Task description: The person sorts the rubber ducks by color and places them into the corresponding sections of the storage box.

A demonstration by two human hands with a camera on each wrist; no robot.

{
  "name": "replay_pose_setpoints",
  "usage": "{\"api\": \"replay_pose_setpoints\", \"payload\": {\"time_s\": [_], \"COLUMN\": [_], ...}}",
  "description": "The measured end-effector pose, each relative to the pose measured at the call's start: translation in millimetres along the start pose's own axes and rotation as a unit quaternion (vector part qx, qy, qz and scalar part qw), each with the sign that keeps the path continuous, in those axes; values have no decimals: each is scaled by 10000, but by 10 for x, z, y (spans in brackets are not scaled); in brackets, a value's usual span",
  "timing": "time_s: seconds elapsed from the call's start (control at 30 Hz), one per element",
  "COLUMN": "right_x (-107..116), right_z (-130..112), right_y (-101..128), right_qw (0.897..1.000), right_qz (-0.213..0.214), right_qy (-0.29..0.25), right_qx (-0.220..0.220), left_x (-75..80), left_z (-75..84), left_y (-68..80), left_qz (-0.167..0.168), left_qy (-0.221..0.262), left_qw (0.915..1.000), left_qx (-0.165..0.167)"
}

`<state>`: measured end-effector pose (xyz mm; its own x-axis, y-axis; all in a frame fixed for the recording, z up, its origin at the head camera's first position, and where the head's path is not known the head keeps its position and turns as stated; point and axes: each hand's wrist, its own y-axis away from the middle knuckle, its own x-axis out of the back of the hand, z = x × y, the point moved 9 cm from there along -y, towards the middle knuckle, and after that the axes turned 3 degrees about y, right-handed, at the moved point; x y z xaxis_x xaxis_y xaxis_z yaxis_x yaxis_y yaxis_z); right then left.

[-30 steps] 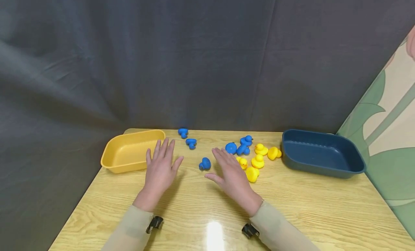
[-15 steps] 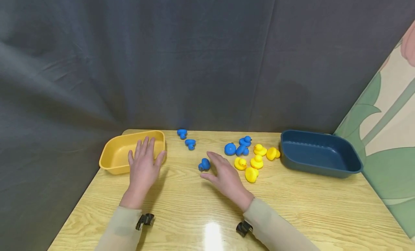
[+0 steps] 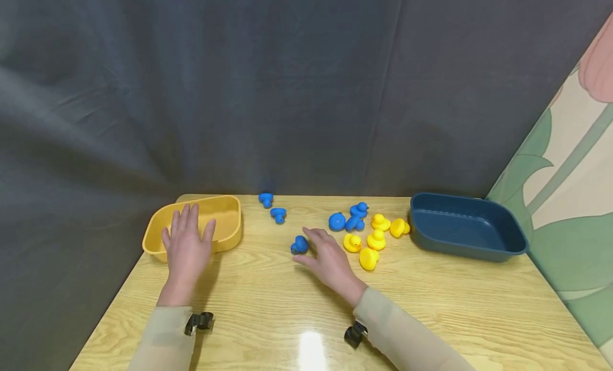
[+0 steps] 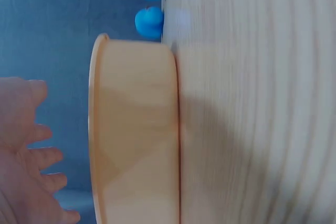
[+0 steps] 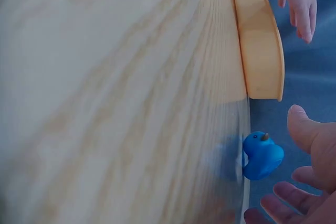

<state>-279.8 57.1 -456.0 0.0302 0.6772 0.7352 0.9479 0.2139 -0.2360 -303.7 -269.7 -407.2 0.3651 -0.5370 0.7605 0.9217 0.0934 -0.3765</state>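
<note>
My left hand [image 3: 187, 243] hovers with straight, spread fingers over the near wall of the empty yellow tray [image 3: 229, 237] and holds nothing. In the left wrist view the tray's wall [image 4: 136, 135] stands beside the fingers [image 4: 29, 148]. My right hand [image 3: 324, 252] is open, palm down, its fingertips beside a lone blue duck [image 3: 300, 245]. The right wrist view shows that duck [image 5: 261, 156] just off the thumb, untouched. Two blue ducks [image 3: 273, 207] lie at the back. More blue ducks [image 3: 347, 219] and several yellow ducks [image 3: 375, 238] lie right of my right hand.
An empty dark blue tray [image 3: 466, 254] stands at the right of the wooden table [image 3: 431, 307]. A dark cloth hangs behind the table, and a flowered panel stands at the right. The table's left edge runs close to the yellow tray.
My left hand has slid left from the table's middle to the yellow tray. My right hand has drawn back and left, away from the yellow ducks, to the lone blue duck.
</note>
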Motion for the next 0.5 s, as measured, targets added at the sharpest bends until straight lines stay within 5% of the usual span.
{"api": "replay_pose_setpoints", "payload": {"time_s": [0.5], "right_x": [-112], "right_z": [60], "right_y": [-69], "right_qw": [9994], "right_qz": [-89], "right_qy": [-114], "right_qx": [-329], "left_x": [151], "left_z": [-561], "left_y": [-23], "left_qz": [370], "left_qy": [206], "left_qw": [9972], "left_qx": [617]}}
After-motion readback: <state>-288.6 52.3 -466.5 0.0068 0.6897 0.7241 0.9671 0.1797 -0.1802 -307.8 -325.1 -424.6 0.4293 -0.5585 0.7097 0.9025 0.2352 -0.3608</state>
